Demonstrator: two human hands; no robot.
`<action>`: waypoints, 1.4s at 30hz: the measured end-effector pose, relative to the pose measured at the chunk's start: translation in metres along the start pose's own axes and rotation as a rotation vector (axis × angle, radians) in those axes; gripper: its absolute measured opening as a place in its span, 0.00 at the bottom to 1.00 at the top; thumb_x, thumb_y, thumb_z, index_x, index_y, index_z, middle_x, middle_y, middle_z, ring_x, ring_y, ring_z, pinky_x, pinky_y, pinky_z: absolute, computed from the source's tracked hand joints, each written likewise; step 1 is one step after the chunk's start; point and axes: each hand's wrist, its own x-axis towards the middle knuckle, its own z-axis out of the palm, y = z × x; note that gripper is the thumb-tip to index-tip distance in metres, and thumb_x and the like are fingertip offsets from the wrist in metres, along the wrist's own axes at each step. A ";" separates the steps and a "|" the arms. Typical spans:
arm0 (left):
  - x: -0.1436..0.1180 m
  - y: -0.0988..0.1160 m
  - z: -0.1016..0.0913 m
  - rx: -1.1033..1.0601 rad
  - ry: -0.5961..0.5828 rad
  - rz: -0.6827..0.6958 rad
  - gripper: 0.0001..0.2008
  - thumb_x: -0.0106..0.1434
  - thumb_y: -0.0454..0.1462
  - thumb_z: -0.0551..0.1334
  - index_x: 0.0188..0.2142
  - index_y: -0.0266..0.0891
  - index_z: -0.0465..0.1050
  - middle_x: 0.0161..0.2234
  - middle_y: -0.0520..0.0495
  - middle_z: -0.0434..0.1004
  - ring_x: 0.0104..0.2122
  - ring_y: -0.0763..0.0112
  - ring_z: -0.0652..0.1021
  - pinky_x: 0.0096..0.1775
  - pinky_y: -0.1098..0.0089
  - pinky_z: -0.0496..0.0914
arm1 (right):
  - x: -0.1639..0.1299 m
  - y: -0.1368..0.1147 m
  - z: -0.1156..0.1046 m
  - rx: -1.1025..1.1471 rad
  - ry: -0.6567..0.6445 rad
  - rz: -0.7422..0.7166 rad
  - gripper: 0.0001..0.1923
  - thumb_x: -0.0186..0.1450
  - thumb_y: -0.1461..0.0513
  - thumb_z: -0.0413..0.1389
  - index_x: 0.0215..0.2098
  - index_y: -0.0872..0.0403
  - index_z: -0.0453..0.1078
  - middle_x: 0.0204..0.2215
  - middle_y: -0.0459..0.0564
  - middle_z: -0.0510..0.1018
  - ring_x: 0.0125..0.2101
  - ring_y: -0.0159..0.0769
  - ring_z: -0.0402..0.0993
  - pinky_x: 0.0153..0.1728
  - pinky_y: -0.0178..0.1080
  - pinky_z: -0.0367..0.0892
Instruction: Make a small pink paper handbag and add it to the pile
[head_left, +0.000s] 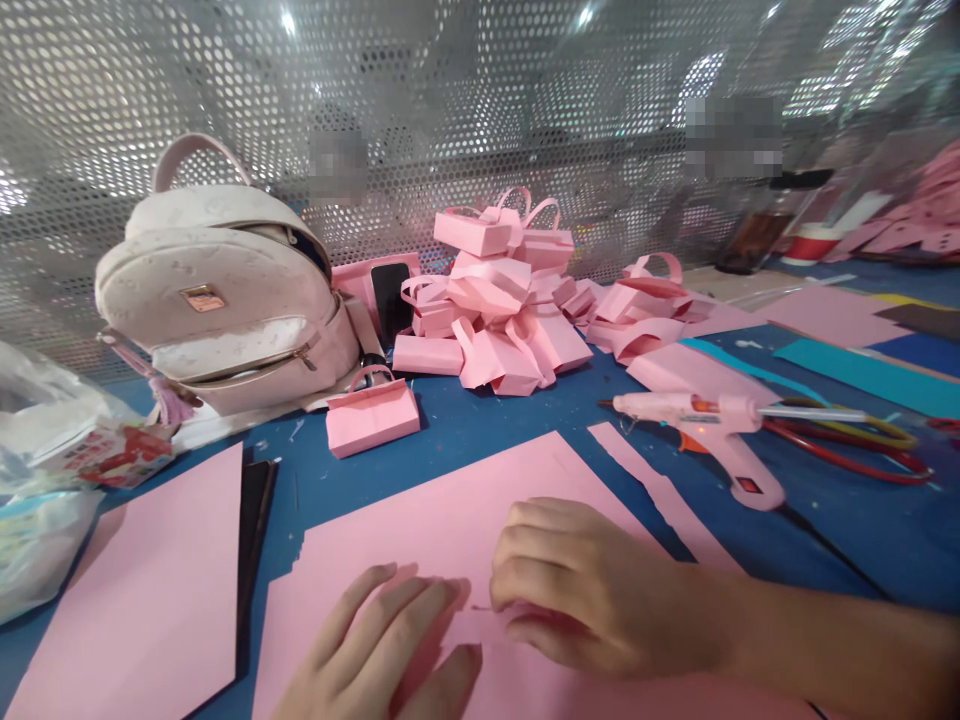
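Pink paper sheets [465, 500] lie in a stack on the blue table, under both hands. My left hand [386, 640] rests low over the stack, its fingers stretched and its thumb apart. Close on its right, my right hand [577, 590] is closed, fingers curled and thumb tucked beneath. A small pink paper piece [466, 627] shows between the hands and runs into the right fingers; its far end is hidden. Beyond the stack stands a small pink paper bag [373, 418] with a handle. A torn pink strip [652, 485] lies along the stack's right edge.
A pink glue gun [709, 425] with a cord lies at right, near coloured paper strips [870, 370]. Folded pink paper bags [495, 310] are heaped at the back before a perforated metal screen [450, 80]. A white backpack [232, 290] and plastic bag [45, 520] stand left.
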 end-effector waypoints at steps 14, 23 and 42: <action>-0.003 -0.002 -0.002 0.025 -0.112 0.006 0.12 0.74 0.36 0.55 0.46 0.44 0.79 0.53 0.48 0.79 0.52 0.66 0.78 0.61 0.59 0.68 | 0.001 -0.002 0.001 0.044 0.034 0.030 0.16 0.71 0.52 0.51 0.41 0.56 0.71 0.30 0.49 0.75 0.30 0.37 0.64 0.33 0.40 0.59; 0.000 -0.013 -0.003 0.110 -0.156 0.176 0.13 0.74 0.41 0.57 0.51 0.44 0.77 0.53 0.44 0.78 0.50 0.62 0.80 0.54 0.60 0.76 | 0.005 -0.002 -0.001 0.142 -0.024 0.116 0.05 0.64 0.66 0.55 0.38 0.55 0.71 0.30 0.47 0.75 0.30 0.34 0.65 0.35 0.38 0.62; -0.001 -0.015 0.000 0.123 -0.134 0.230 0.16 0.73 0.44 0.58 0.57 0.47 0.74 0.56 0.44 0.77 0.53 0.62 0.79 0.54 0.58 0.76 | 0.007 -0.004 -0.003 0.147 -0.033 0.121 0.07 0.62 0.68 0.53 0.37 0.55 0.71 0.29 0.47 0.74 0.29 0.34 0.66 0.35 0.38 0.63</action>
